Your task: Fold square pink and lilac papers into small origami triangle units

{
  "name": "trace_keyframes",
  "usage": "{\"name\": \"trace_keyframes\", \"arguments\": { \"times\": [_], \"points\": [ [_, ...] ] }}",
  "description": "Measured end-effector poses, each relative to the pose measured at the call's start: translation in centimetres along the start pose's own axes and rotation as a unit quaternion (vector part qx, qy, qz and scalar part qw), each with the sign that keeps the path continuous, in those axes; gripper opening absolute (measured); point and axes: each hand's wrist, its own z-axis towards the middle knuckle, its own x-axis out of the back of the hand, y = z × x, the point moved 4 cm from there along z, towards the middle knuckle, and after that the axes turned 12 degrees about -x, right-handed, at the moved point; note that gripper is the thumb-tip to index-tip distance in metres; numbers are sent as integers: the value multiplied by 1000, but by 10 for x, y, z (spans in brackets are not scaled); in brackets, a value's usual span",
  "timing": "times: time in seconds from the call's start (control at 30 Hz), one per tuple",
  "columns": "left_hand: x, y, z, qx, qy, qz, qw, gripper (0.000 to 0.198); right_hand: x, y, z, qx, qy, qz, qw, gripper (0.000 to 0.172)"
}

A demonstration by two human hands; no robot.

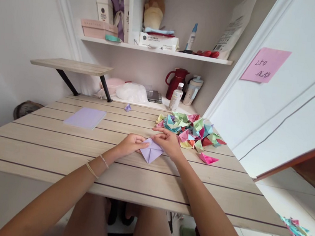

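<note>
A folded piece of purple origami paper lies on the slatted wooden table, its lower corner pointing toward me. My left hand grips its left edge between thumb and fingers. On its upper right side, my right hand presses with thumb and fingers, the index finger stretched out to the left. Both hands partly cover the paper's top edge. To the left rests a stack of flat purple paper sheets. A small folded purple paper piece sits farther back.
A heap of colourful folded paper boats spreads behind my right hand, with a pink paper boat in front. A clear bottle and a red jug stand at the back. A raised wooden stand is back left.
</note>
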Motion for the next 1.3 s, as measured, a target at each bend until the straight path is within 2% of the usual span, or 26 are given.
{"name": "trace_keyframes", "arguments": {
  "times": [0.23,0.43,0.6,0.73,0.9,1.3],
  "points": [
    [7,3,1,-16,79,-19,997,27,-2,2,-2,-39,-21,-28,999,55],
    [6,5,1,-22,72,4,997,28,-2,8,2,-38,-27,-17,999,55],
    [11,6,4,-59,86,55,993,26,-1,12,4,-52,-39,-46,997,55],
    [14,9,5,-78,116,38,989,25,-4,15,3,-70,-66,-61,993,58],
    [15,11,4,-83,109,30,990,26,-9,17,1,-79,-94,-70,990,60],
    [19,11,4,-80,147,27,986,25,-12,15,-1,-72,-80,-42,993,54]
  ]
}}
